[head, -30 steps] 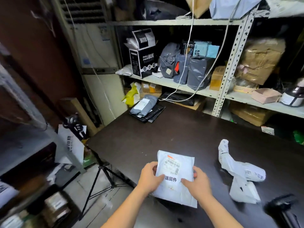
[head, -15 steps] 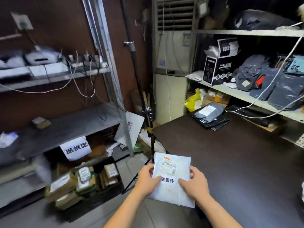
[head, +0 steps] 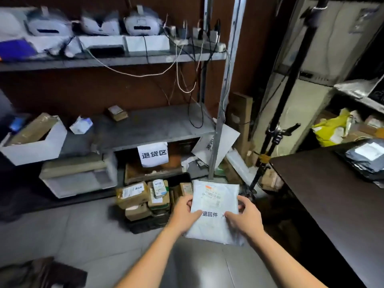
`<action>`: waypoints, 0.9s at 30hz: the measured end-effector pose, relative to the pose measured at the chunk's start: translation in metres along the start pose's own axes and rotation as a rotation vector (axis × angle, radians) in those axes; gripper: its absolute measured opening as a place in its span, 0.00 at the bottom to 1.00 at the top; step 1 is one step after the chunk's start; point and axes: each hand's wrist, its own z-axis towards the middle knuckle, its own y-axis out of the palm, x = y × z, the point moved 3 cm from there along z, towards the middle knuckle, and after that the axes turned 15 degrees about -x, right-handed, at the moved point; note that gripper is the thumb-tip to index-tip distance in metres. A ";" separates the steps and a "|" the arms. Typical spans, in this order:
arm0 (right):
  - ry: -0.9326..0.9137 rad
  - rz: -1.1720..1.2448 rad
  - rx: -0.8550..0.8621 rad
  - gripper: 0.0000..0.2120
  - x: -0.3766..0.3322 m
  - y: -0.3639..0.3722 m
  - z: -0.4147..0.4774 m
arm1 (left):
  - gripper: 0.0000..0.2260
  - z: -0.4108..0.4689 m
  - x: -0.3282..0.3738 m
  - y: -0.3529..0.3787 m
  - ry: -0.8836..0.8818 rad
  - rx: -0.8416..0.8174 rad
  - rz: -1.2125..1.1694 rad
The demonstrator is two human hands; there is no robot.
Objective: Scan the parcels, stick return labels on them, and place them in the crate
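A flat white parcel [head: 215, 204] with a barcode label and a printed return label is held in the air above the floor. My left hand [head: 186, 214] grips its left edge, thumb on top. My right hand [head: 246, 217] grips its right edge the same way. On the floor just left of the parcel stands a dark crate [head: 154, 222], filled with several small cardboard boxes. The crate's right side is hidden behind the parcel.
A metal shelf unit [head: 158, 125] with a paper sign [head: 152, 154] stands behind the crate; printers and cables sit on its upper shelf. A dark table [head: 332, 196] fills the right, with grey bags at its far end. A tripod pole [head: 272, 140] stands by the table's corner.
My view has swung left from the table to the shelf unit and the floor. Both hands have carried the parcel off the table, and it now hangs beside the crate.
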 end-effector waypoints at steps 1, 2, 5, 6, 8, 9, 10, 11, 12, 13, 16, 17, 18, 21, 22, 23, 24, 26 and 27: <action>0.005 -0.010 -0.021 0.22 -0.003 0.013 0.013 | 0.14 0.006 -0.015 -0.010 -0.012 0.003 -0.011; 0.011 -0.016 -0.043 0.21 -0.005 0.025 0.025 | 0.15 0.011 -0.028 -0.017 -0.036 0.008 -0.022; 0.028 0.003 -0.107 0.21 -0.014 0.059 0.067 | 0.14 0.033 -0.066 -0.041 -0.137 0.031 -0.079; 0.036 0.010 -0.133 0.21 -0.015 0.073 0.086 | 0.16 0.043 -0.082 -0.050 -0.167 0.045 -0.096; 0.051 0.025 -0.184 0.22 -0.018 0.099 0.123 | 0.17 0.062 -0.109 -0.068 -0.210 0.077 -0.117; 0.059 0.032 -0.207 0.23 -0.020 0.111 0.139 | 0.16 0.069 -0.121 -0.076 -0.226 0.098 -0.125; 0.070 0.039 -0.234 0.25 -0.021 0.121 0.151 | 0.16 0.074 -0.131 -0.083 -0.250 0.118 -0.136; 0.085 0.041 -0.271 0.26 -0.021 0.135 0.170 | 0.16 0.084 -0.144 -0.092 -0.279 0.139 -0.153; 0.100 0.041 -0.302 0.27 -0.020 0.147 0.186 | 0.17 0.092 -0.155 -0.099 -0.309 0.151 -0.165; 0.114 0.042 -0.337 0.27 -0.019 0.160 0.204 | 0.17 0.103 -0.168 -0.105 -0.333 0.162 -0.183; 0.128 0.045 -0.390 0.27 -0.020 0.190 0.251 | 0.17 0.132 -0.199 -0.126 -0.364 0.186 -0.204; 0.131 0.042 -0.400 0.27 -0.018 0.200 0.266 | 0.17 0.143 -0.208 -0.132 -0.374 0.187 -0.204; 0.140 0.050 -0.407 0.27 -0.016 0.211 0.283 | 0.18 0.154 -0.221 -0.138 -0.380 0.182 -0.210; 0.148 0.052 -0.426 0.26 -0.014 0.238 0.324 | 0.20 0.183 -0.250 -0.155 -0.409 0.186 -0.229; 0.147 0.049 -0.429 0.27 -0.013 0.248 0.337 | 0.21 0.193 -0.258 -0.162 -0.416 0.196 -0.225; 0.150 0.057 -0.429 0.27 -0.011 0.260 0.354 | 0.22 0.206 -0.269 -0.168 -0.415 0.207 -0.211; 0.155 0.071 -0.426 0.27 -0.010 0.271 0.370 | 0.23 0.218 -0.277 -0.175 -0.403 0.222 -0.183; 0.164 0.084 -0.412 0.27 -0.006 0.293 0.404 | 0.26 0.244 -0.293 -0.188 -0.376 0.237 -0.126; 0.166 0.087 -0.401 0.27 -0.004 0.304 0.422 | 0.27 0.257 -0.303 -0.193 -0.361 0.236 -0.114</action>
